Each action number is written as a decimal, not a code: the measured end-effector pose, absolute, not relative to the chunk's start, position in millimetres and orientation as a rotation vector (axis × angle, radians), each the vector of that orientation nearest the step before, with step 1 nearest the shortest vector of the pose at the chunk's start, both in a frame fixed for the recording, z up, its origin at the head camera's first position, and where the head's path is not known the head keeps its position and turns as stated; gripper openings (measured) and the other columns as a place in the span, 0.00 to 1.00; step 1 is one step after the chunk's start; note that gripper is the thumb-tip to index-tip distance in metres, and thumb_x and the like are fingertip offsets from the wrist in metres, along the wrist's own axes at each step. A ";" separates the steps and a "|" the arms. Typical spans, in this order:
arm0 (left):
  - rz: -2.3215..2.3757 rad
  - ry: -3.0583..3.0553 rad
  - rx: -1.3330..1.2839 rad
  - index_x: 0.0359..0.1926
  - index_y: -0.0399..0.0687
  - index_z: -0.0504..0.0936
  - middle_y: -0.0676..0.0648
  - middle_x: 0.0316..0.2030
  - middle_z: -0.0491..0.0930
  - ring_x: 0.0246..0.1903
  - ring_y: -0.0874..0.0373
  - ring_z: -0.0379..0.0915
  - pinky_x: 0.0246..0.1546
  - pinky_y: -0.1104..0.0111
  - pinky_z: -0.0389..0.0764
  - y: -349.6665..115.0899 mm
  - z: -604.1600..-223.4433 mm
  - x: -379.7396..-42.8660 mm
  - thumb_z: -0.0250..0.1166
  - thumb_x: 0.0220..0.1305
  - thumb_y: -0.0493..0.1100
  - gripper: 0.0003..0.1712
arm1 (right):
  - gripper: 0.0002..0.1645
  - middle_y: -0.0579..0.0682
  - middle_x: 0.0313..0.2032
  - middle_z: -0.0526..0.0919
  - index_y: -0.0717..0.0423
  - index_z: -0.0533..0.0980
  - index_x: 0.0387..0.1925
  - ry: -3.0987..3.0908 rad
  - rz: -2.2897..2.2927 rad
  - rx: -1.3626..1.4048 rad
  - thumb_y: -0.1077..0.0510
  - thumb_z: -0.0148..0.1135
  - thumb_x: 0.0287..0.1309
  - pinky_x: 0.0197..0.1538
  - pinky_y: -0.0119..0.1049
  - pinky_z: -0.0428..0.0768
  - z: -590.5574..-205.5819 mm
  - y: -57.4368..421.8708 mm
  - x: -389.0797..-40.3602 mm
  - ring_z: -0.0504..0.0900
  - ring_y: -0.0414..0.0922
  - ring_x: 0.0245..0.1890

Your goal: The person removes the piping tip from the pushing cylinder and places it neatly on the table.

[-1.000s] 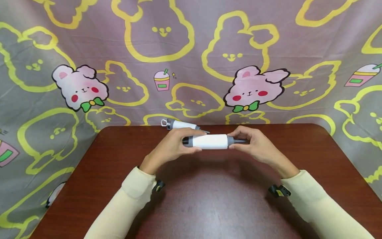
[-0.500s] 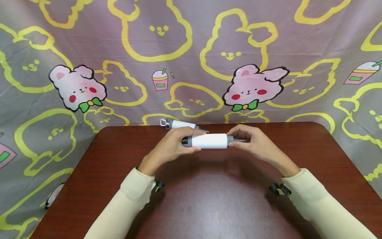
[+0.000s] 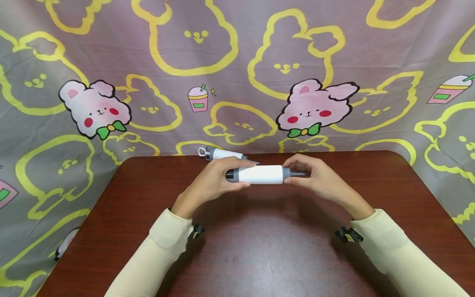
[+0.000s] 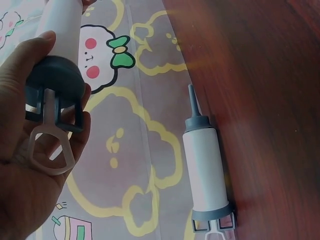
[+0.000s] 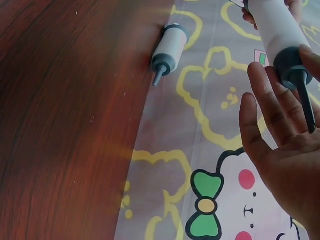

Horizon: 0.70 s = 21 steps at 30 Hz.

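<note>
A white hand pump (image 3: pixel 261 175) with grey ends lies level above the table, held between both hands. My left hand (image 3: pixel 209 181) grips its handle end, thumb on the white barrel; a pale loop handle (image 4: pixel 50 152) sits pushed in close to the grey cap in the left wrist view. My right hand (image 3: pixel 320 177) pinches the grey nozzle end, and the thin nozzle (image 5: pixel 305 102) points in over the palm in the right wrist view. A second hand pump (image 3: pixel 227 154) of the same kind lies behind, near the table's back edge, partly covered by the left hand in the head view.
The dark red-brown wooden table (image 3: pixel 252 247) has rounded back corners. Behind it hangs a grey-pink cloth (image 3: pixel 237 90) printed with rabbits and yellow outlines. Each wrist carries a small black device (image 3: pixel 349 235).
Both hands keep the same hold on the pump. The head view has shifted slightly, moving the backdrop a little to the left.
</note>
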<state>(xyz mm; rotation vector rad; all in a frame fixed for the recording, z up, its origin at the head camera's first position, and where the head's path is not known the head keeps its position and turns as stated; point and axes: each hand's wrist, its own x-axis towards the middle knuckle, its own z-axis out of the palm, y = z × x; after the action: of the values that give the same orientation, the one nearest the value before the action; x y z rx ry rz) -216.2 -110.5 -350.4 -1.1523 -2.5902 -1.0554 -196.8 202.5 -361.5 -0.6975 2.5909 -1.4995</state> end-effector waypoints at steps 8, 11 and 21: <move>-1.056 -2.565 -1.155 0.59 0.59 0.87 0.53 0.53 0.87 0.47 0.59 0.80 0.49 0.61 0.81 -109.7 -351.6 -217.3 0.81 0.58 0.45 0.26 | 0.24 0.53 0.52 0.86 0.53 0.78 0.55 2.622 -1.477 -0.693 0.62 0.77 0.59 0.52 0.30 0.83 -361.8 201.1 -195.1 0.85 0.51 0.52; -1.059 -2.566 -1.153 0.59 0.59 0.87 0.53 0.53 0.87 0.47 0.59 0.80 0.49 0.63 0.81 -109.6 -351.1 -217.7 0.81 0.58 0.45 0.27 | 0.25 0.53 0.52 0.86 0.52 0.78 0.56 2.641 -1.451 -0.691 0.62 0.77 0.59 0.53 0.32 0.83 -361.2 201.2 -194.4 0.85 0.51 0.52; -1.079 -2.582 -1.139 0.59 0.59 0.87 0.53 0.54 0.87 0.48 0.59 0.79 0.49 0.62 0.81 -110.0 -350.7 -217.7 0.81 0.57 0.44 0.27 | 0.20 0.50 0.48 0.86 0.52 0.79 0.55 2.632 -1.508 -0.738 0.58 0.74 0.63 0.51 0.29 0.83 -362.4 202.6 -194.9 0.85 0.48 0.48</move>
<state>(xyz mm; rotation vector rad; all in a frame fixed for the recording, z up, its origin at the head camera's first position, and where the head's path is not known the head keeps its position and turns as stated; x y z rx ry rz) -217.7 -110.0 -350.7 -1.1390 -2.5817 -1.0787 -194.9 202.6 -362.4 -0.7381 2.6322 -1.5079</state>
